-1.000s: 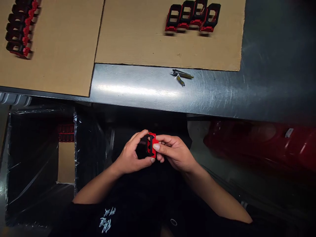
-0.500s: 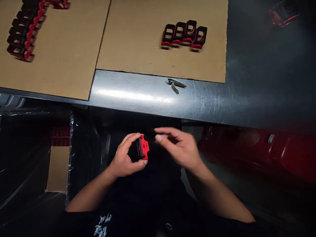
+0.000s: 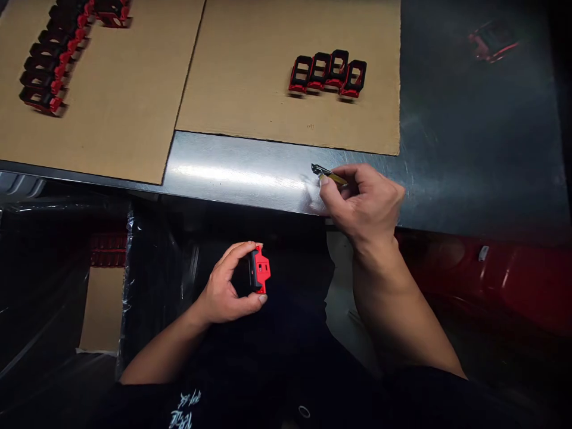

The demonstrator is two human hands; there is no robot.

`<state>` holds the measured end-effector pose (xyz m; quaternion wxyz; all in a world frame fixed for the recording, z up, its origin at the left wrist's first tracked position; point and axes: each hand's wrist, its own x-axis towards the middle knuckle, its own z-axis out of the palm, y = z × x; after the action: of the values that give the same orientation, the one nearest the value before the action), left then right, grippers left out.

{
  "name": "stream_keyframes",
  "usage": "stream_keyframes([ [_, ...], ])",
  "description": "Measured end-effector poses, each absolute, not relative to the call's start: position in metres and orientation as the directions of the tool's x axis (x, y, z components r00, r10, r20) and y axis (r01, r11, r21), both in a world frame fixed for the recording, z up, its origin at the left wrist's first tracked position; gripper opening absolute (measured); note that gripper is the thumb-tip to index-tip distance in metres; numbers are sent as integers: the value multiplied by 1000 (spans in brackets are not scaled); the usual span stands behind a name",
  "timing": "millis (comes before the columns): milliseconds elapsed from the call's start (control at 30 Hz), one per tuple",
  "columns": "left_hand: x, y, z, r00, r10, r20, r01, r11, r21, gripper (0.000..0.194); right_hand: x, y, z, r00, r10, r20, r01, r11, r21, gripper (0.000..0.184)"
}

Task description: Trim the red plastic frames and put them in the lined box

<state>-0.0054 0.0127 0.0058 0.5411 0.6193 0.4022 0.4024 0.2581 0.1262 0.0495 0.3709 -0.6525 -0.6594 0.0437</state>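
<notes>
1. Moulded plastic part (image 3: 260,270), red and black, lies below the near edge of the steel table (image 3: 236,173), pinched between the thumb and fingertips of the left hand (image 3: 222,287). It looks light and stiff, so its outer edges seem the best place to hold.
2. Nail clipper (image 3: 328,174), small and probably slippery metal, is pinched by the right hand (image 3: 366,199) just over that table's near edge. Its flat lever looks like the surest hold.
3. Right fingers hide much of the clipper, and whether it touches the steel is hard to tell. Under the table's edge, the film-wrapped box (image 3: 152,286) is too dark to make out clearly.
</notes>
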Motion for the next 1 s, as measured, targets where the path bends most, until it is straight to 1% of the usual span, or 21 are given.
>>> stream_keyframes([
  [67, -6, 15, 7, 322, 941, 102, 46, -123, 991, 81, 257, 99, 56, 31, 892, 451, 745, 280, -605, 13],
  [100, -5, 17, 9, 316, 940, 127, 47, -150, 988, 81, 255, 84, 58, -53, 892, 449, 685, 360, -633, 17],
  [167, -4, 21, 13, 338, 923, 187, 62, -220, 974, 83, 251, 54, 61, -219, 880, 420, 555, 467, -689, 30],
  [200, -3, 23, 15, 364, 904, 224, 67, -266, 962, 84, 248, 41, 61, -275, 877, 395, 495, 481, -724, 34],
  [267, 0, 28, 20, 426, 855, 298, 63, -356, 932, 86, 241, 20, 60, -335, 869, 365, 382, 479, -790, 35],
  [367, 3, 31, 23, 495, 796, 349, 47, -426, 903, 86, 232, 3, 58, -348, 856, 382, 274, 483, -832, 22],
  [467, 4, 31, 22, 516, 778, 357, 35, -436, 899, 86, 229, 0, 57, -344, 842, 416, 281, 515, -810, 11],
  [633, 2, 30, 21, 514, 773, 372, 27, -449, 893, 85, 231, 4, 59, -371, 814, 446, 293, 559, -776, 6],
  [867, -1, 29, 21, 501, 783, 370, 32, -444, 896, 85, 228, 4, 57, -371, 804, 465, 250, 569, -783, 6],
  [1000, -1, 29, 21, 522, 775, 355, 33, -434, 900, 88, 228, 2, 56, -372, 812, 451, 251, 555, -793, 11],
])
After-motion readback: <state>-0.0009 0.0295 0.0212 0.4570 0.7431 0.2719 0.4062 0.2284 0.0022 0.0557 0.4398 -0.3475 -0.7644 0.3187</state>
